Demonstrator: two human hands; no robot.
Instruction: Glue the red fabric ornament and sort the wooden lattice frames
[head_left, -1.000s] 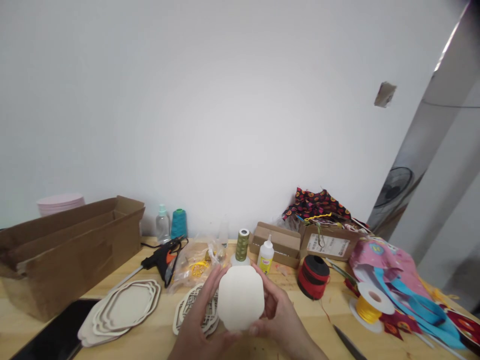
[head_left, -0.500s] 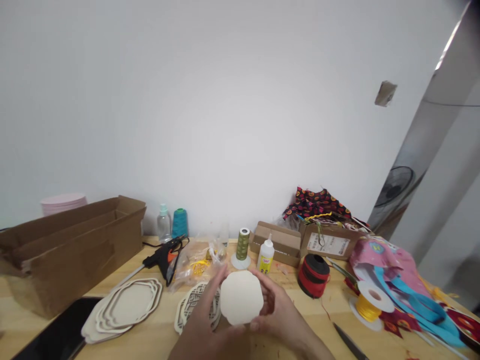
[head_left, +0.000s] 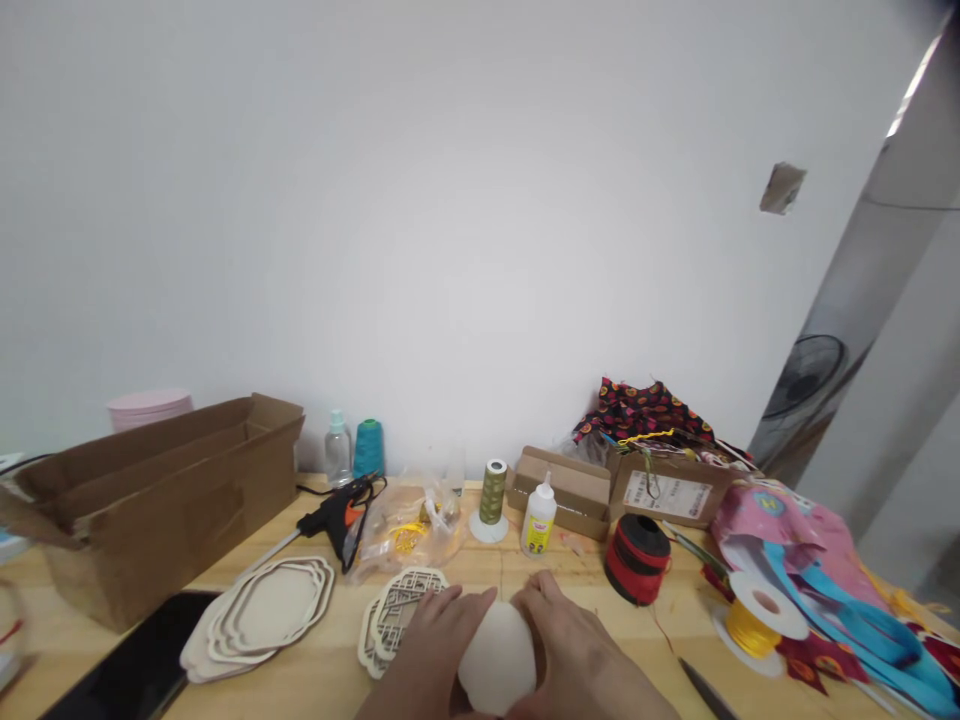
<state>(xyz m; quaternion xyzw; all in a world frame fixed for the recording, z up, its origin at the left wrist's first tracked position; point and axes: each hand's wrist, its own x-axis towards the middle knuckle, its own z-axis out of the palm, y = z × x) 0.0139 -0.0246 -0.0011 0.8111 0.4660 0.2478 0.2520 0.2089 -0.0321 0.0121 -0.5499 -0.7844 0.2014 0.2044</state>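
A pale, thin board [head_left: 498, 662] with a wavy outline is held low at the front middle. My left hand [head_left: 439, 645] closes round its left edge, fingers reaching over the far side. From the right, my right hand [head_left: 574, 650] grips the other edge, its thumb hidden low in the view. Beside my left hand lie openwork lattice plates [head_left: 401, 605], partly covered by it. Several cream frames with wavy outlines [head_left: 274, 605] overlap in a pile farther left.
Behind my hands stand a glue bottle [head_left: 538, 520] and an olive thread spool [head_left: 493, 495]. A black glue gun [head_left: 337, 515] and a long cardboard box [head_left: 172, 500] are left. Rightward are a red-and-black cord roll [head_left: 637, 560], a dark blade [head_left: 705, 690] and yellow cord [head_left: 750, 630].
Both hands have brought the board lower and nearer to me. Their fingers have moved over its far edge and cover more of its sides. The view has shifted slightly left.
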